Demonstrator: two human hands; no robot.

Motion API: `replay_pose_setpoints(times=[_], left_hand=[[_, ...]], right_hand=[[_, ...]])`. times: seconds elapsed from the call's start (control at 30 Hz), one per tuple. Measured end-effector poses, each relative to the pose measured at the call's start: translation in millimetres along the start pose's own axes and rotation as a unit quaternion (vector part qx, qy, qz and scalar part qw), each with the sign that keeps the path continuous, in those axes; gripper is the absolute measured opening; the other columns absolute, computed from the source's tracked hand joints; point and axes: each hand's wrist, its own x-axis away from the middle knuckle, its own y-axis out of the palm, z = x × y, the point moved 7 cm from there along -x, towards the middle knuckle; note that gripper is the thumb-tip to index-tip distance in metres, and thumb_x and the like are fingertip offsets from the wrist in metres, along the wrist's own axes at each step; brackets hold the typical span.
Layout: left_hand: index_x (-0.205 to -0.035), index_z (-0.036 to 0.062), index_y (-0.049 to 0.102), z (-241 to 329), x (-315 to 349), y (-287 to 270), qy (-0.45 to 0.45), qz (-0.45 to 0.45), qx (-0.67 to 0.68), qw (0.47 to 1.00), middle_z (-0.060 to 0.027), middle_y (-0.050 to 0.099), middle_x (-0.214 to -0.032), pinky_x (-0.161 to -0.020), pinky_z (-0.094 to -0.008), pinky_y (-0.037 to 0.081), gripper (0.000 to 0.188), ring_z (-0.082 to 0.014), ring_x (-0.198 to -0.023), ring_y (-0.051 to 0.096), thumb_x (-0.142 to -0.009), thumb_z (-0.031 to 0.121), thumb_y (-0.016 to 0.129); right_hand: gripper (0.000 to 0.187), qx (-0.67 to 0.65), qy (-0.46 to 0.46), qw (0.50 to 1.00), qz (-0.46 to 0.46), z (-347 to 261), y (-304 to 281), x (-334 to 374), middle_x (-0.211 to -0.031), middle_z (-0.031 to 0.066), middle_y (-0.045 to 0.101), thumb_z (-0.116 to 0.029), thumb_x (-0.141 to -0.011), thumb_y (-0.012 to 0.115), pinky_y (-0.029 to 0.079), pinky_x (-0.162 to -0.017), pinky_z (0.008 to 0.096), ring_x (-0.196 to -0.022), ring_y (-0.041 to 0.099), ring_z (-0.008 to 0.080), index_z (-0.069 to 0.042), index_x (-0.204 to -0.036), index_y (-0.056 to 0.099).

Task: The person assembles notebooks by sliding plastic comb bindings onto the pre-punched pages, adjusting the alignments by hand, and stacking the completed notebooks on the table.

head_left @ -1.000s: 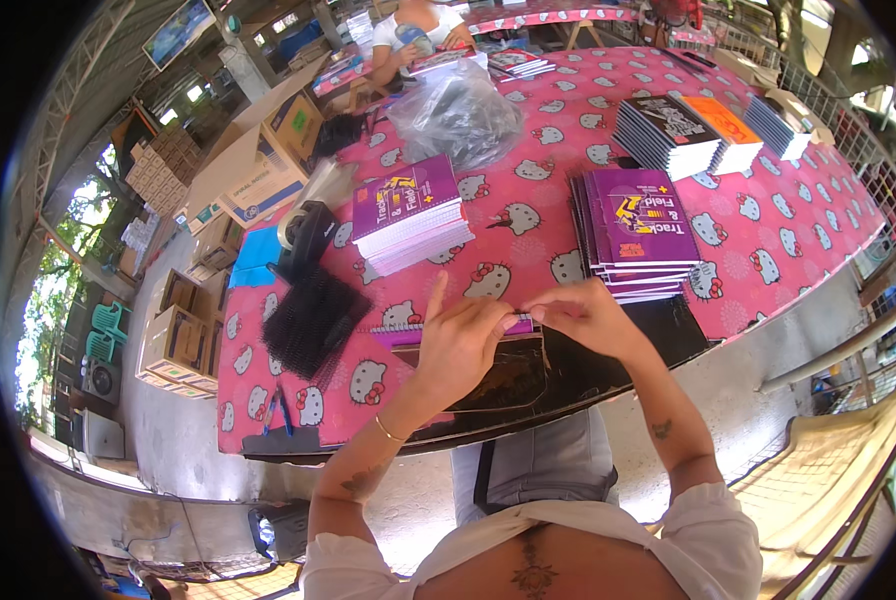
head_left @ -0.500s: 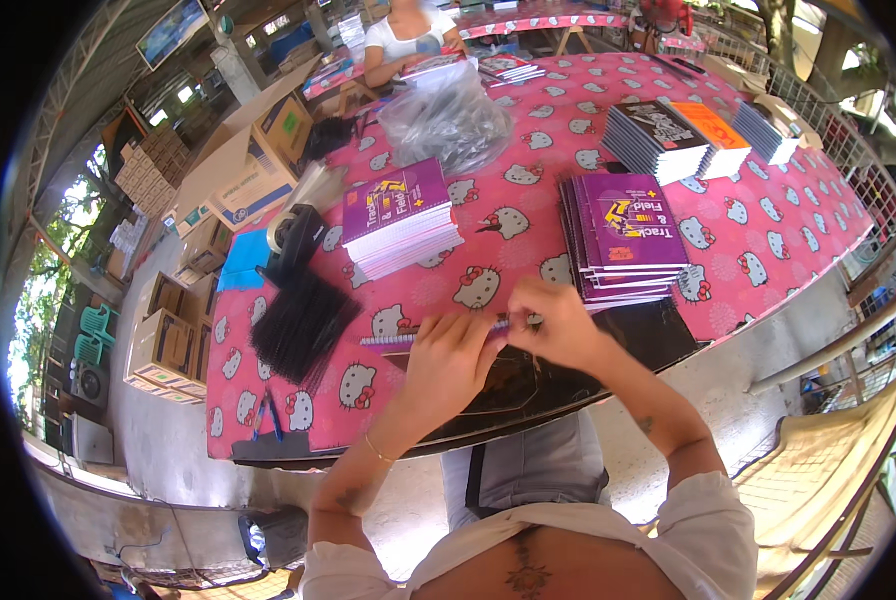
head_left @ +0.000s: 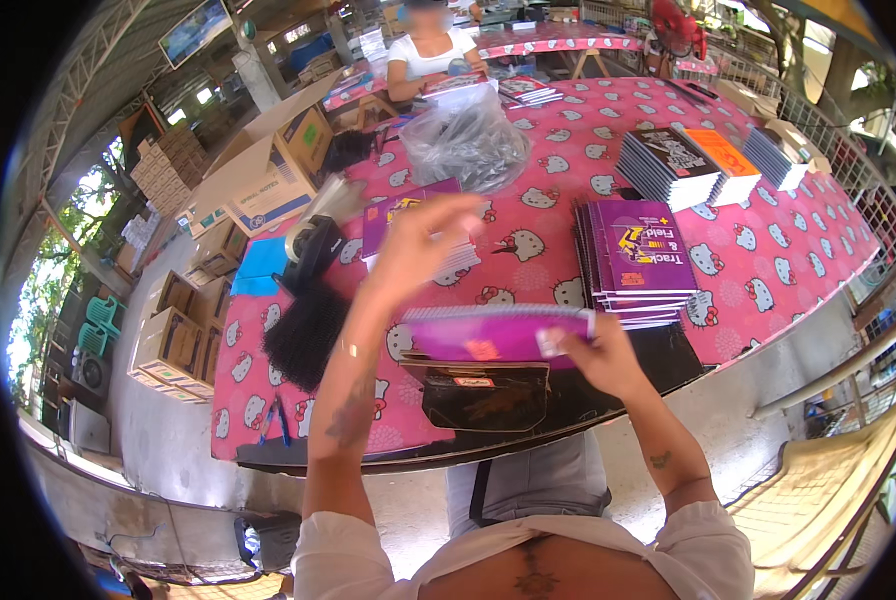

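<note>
My right hand grips the right end of a purple notebook, blurred by motion, with its edge along the far side. Beneath it lies a black cardboard piece at the table's near edge. My left hand is raised with its fingers stretched out and nothing visible in them. It hovers in front of a stack of purple notebooks, hiding much of it. To the right stands another stack of purple notebooks, with dark binding along its left side. Black plastic spiral coils lie in a pile on the left.
A black tape dispenser and a blue sheet sit at the left edge, with pens nearer me. A clear plastic bag lies farther back. More notebook stacks stand at far right. A person works across the table.
My left hand has let go of the notebook and risen toward the left stack. The notebook, earlier between both hands, is now tilted to show its purple cover in my right hand.
</note>
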Motion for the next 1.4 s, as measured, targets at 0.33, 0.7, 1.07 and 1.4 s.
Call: replay_pose_setpoints(times=[0.33, 0.7, 1.07, 1.4], left_hand=[[-0.111, 0.0048, 0.072, -100, 54, -27, 0.071, 0.147, -0.403, 0.901, -0.0147, 0.069, -0.094, -0.081, -0.0461, 0.050, 0.028, -0.0355, -0.089, 0.066, -0.085, 0.001, 0.063], [-0.108, 0.0029, 0.069, 92, 61, 3, 0.140, 0.071, -0.215, 0.964, -0.0089, 0.064, -0.090, -0.081, -0.0398, 0.040, 0.020, -0.0277, -0.085, 0.061, -0.089, -0.002, 0.063], [-0.116, 0.0073, 0.072, 75, 102, 22, 0.117, -0.012, -0.315, 0.942, -0.0061, 0.073, -0.114, -0.104, -0.0486, 0.039, 0.025, -0.0256, -0.108, 0.067, -0.090, 0.007, 0.069], [-0.153, -0.0021, 0.043, -71, 247, 65, -0.230, 0.299, 0.200, 0.904, -0.0182, 0.050, -0.153, -0.114, -0.0386, 0.038, 0.056, -0.0282, -0.139, 0.049, -0.112, 0.035, 0.037]], right_hand=[[0.052, 0.491, 0.003, 0.868, 0.071, 50, -109, -24, -0.138, 0.0087, 0.063, -0.018, -0.084, 0.079, 0.043, -0.108, 0.0473, -0.128, 0.057, 0.0328, -0.009, -0.133, 0.066], [0.039, -0.093, 0.066, 0.992, 0.053, 28, 23, 17, -0.108, 0.0070, 0.071, -0.011, -0.095, 0.074, 0.055, -0.083, 0.0320, -0.094, 0.068, 0.0157, -0.002, -0.131, 0.062], [0.046, -0.010, 0.015, 0.997, 0.074, 28, 39, 30, -0.114, 0.0120, 0.069, -0.012, -0.091, 0.078, 0.052, -0.082, 0.0318, -0.099, 0.067, 0.0220, -0.004, -0.133, 0.061], [0.054, -0.108, 0.036, 0.982, 0.150, 54, 66, 29, -0.114, 0.0106, 0.069, -0.014, -0.091, 0.080, 0.049, -0.100, 0.0327, -0.108, 0.065, 0.0183, 0.001, -0.137, 0.055]])
